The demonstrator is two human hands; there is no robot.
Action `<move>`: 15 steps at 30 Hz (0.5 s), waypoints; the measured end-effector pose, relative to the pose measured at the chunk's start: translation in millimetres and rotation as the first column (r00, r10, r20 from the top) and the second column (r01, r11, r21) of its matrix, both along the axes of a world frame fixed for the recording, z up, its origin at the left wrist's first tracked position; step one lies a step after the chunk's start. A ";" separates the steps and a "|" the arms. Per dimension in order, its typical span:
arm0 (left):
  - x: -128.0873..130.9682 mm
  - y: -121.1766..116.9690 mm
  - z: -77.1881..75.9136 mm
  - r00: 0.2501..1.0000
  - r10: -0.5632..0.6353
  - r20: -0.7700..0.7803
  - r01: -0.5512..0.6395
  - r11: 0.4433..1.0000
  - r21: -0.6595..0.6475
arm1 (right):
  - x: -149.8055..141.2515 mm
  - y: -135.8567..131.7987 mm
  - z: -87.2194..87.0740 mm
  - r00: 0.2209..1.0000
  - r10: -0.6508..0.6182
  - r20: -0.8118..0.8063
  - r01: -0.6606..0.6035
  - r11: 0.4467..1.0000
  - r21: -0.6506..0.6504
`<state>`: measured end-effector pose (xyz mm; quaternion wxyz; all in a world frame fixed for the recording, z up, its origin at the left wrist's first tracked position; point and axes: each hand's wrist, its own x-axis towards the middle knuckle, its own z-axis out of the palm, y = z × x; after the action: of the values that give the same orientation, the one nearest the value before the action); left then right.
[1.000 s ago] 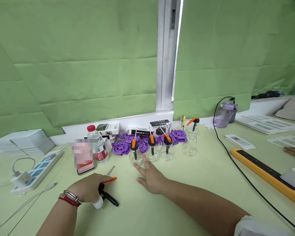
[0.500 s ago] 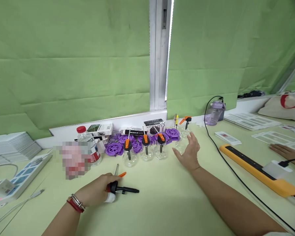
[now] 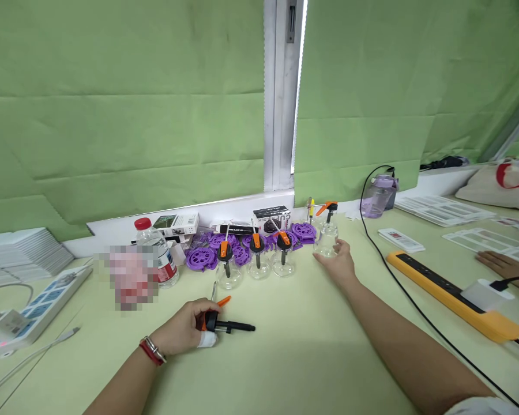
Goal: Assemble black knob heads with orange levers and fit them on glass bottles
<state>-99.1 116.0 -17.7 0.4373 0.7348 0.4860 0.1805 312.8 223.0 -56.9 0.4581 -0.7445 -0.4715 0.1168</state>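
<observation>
On the pale green table [image 3: 294, 357], the right hand [image 3: 339, 265] grips a clear, rounded glass jar [image 3: 327, 246]; light, even pressure suits its smooth wall. The left hand [image 3: 181, 329] grips a black plastic mechanism with an orange lever [image 3: 237, 326], best kept clear of glass.

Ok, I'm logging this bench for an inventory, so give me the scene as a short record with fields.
left hand: holds a black-and-orange fitting
right hand: around the lower part of a clear glass vessel; firmness of grip unclear
row between hands: three glass jars with black-and-orange tops
behind row: purple parts, boxes
left side: red-capped bottle
right side: orange power strip, another person's hand
</observation>
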 end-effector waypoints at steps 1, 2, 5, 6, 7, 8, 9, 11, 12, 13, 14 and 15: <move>0.7 0.1 -1.1 1.000 0.018 0.022 -0.018 1.000 0.002 | -3.9 -6.1 6.1 1.000 0.002 -0.019 0.000 0.996 0.091; 1.4 0.3 -1.9 0.998 0.035 0.046 -0.035 0.999 0.003 | -8.7 -13.3 12.9 0.999 0.032 -0.005 -0.030 0.982 0.188; 3.6 0.8 -1.6 0.990 0.084 0.117 -0.088 0.996 0.027 | -26.6 -39.2 33.8 0.975 0.209 0.075 -0.223 0.909 0.353; 4.4 1.0 -0.7 0.985 0.100 0.141 -0.107 0.993 0.044 | -33.2 -47.9 40.3 0.929 0.347 0.129 -0.370 0.851 0.374; 5.0 1.3 0.4 0.980 0.115 0.164 -0.128 0.990 0.067 | -39.6 -56.0 46.1 0.848 0.496 0.188 -0.530 0.771 0.353; 5.4 1.5 1.6 0.973 0.129 0.189 -0.149 0.984 0.093 | -45.8 -63.2 51.1 0.738 0.633 0.232 -0.674 0.678 0.293; 5.5 1.8 2.8 0.967 0.141 0.214 -0.169 0.978 0.122 | -51.3 -69.2 55.2 0.618 0.742 0.261 -0.786 0.579 0.215; 4.6 2.2 5.2 0.952 0.158 0.262 -0.209 0.961 0.183 | -59.4 -77.1 60.0 0.434 0.857 0.279 -0.901 0.421 0.108; 3.8 2.3 6.3 0.945 0.168 0.281 -0.232 0.949 0.212 | -61.5 -79.2 60.8 0.379 0.885 0.269 -0.924 0.376 0.066; 2.8 2.3 7.3 0.937 0.182 0.297 -0.256 0.938 0.235 | -62.1 -80.3 60.9 0.356 0.903 0.243 -0.933 0.359 0.031; 1.7 2.2 8.1 0.929 0.199 0.313 -0.283 0.926 0.250 | -61.5 -80.6 60.4 0.357 0.913 0.199 -0.931 0.365 -0.005; 0.8 2.0 8.8 0.920 0.217 0.326 -0.307 0.917 0.256 | -59.8 -80.4 59.6 0.378 0.914 0.147 -0.921 0.388 -0.044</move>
<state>-98.3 117.9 -8.9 0.3581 0.6857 0.4779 0.4161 253.0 142.6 2.7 0.2974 -0.3554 -0.8391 0.2848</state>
